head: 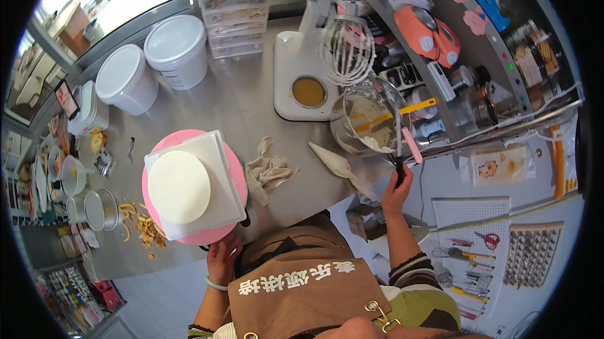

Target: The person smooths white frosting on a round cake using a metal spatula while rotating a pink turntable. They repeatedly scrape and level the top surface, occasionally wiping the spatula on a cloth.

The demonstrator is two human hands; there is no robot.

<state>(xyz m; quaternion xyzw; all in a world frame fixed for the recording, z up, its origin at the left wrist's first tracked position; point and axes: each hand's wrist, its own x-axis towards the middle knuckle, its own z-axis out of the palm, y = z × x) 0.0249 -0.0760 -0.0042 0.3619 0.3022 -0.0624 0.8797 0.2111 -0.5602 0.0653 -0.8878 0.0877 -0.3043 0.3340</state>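
My right hand (pixel 398 192) grips the black handle of a palette knife (pixel 399 143) at the near rim of a steel mixing bowl (pixel 337 126). Whipped cream (pixel 373 143) and a yellow spatula (pixel 417 106) are in the bowl, and a pink-handled tool (pixel 412 145) leans over its rim. My left hand (pixel 222 253) is at the near edge of a pink cake turntable (pixel 165 141), fingers curled; whether it grips the edge is unclear. A smooth, cream-coated round cake (pixel 179 187) sits on a white square board (pixel 222 188) on the turntable.
A crumpled cloth (pixel 269 174) and a filled piping bag (pixel 332 159) lie between turntable and bowl. A stand mixer (pixel 292 56) with a whisk (pixel 348 51) stands behind. White buckets (pixel 127 79), cake tins (pixel 96 209) and cake scraps (pixel 148 233) are leftward. Shelving (pixel 415 56) rises at right.
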